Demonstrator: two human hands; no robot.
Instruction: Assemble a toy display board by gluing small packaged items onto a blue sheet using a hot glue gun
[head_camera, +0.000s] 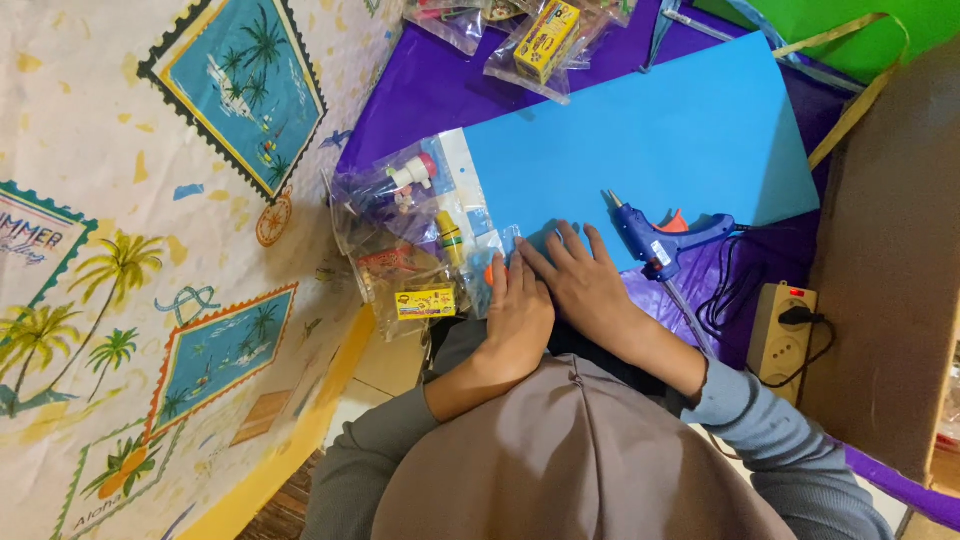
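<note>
Blue sheet (660, 130) lengthwise toward upper right

a person seen from above is wearing a grey long-sleeved top, the sleeves pushed back just behind the wrists of the left hand (518, 315) and right hand (585, 285). a taupe head covering is draping below both hands, a seam running down its middle.

I'm seeing clear plastic packets (410, 225) lying left of the blue sheet (650, 140), one showing a small yellow label (425, 303). More clear bags holding a yellow box (545, 38) are sitting at the top.
</note>
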